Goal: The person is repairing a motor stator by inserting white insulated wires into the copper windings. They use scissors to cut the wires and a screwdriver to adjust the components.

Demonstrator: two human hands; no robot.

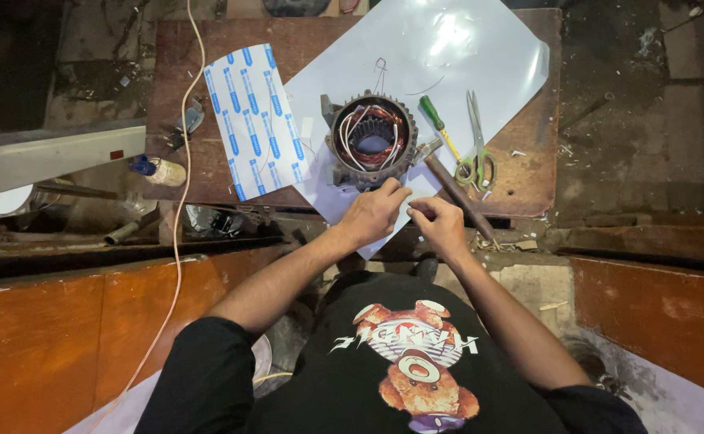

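A round motor stator (pixel 370 140) with copper windings and white wires sits on a large white sheet (pixel 440 56) laid over a brown wooden board (pixel 529 173). My left hand (pixel 374 213) and my right hand (pixel 439 223) meet just below the stator, at the near edge of the sheet. Both pinch something small and pale between the fingertips; what it is cannot be made out.
A sheet with blue strips (pixel 255 120) lies left of the stator. A green-handled screwdriver (pixel 439 122), scissors (pixel 477 145) and a dark rod (pixel 460 199) lie to its right. A tan cable (pixel 176 209) runs down the left. An orange-brown panel (pixel 78 337) fills the near left.
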